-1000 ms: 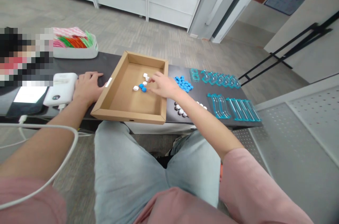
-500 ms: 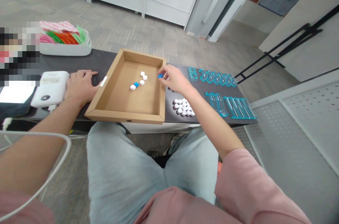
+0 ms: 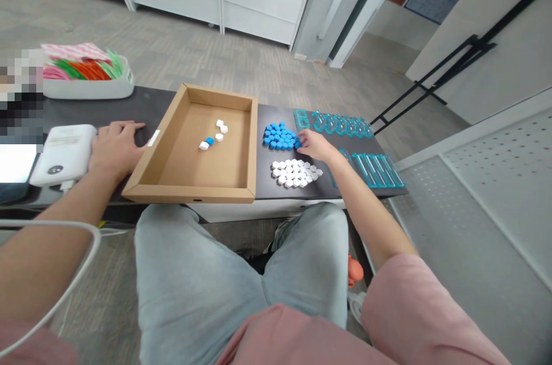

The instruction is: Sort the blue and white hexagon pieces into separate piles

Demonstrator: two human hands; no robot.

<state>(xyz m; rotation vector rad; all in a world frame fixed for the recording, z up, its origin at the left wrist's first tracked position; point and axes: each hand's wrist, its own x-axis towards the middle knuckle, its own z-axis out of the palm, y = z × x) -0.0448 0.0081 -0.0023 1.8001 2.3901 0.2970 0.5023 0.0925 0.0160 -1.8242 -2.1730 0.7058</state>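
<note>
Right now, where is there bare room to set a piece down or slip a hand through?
Most of the cardboard tray floor is bare, especially the near half below the few pieces. A dark strip lies between the tray and the white basket. Right of the tray is crowded: blue pieces, white pieces, right hand, clear teal parts.

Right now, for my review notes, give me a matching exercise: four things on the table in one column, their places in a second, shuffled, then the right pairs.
Things
1. blue pieces
2. white pieces
3. right hand
4. left hand

Places
A. flat on the table between the white device and the cardboard tray
B. at the right edge of the blue cluster
C. right of the tray, far cluster
D. right of the tray, near cluster

Pairs: 1-C, 2-D, 3-B, 4-A
</note>
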